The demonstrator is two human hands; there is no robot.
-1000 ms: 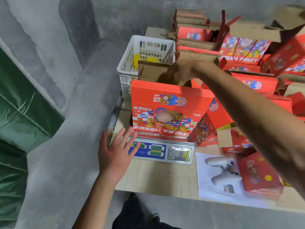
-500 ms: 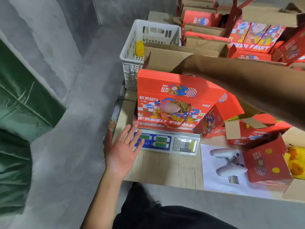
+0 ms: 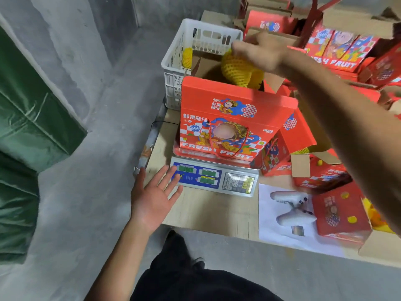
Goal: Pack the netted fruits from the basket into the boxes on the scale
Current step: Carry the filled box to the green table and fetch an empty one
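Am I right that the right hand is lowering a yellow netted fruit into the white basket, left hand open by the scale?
Not quite. The head view shows the right hand holding the yellow netted fruit over the open red box on the scale, not over the white basket behind it. The left hand is indeed open beside the scale.

A pale wooden worktop [image 3: 208,211] carries a digital scale [image 3: 214,178] near its front left, with a white plastic basket [image 3: 173,68] behind it at the back left corner. To the right lie a white sheet of paper [image 3: 280,232], white controllers [image 3: 291,208] resting on it, and many red fruit boxes [image 3: 340,213].
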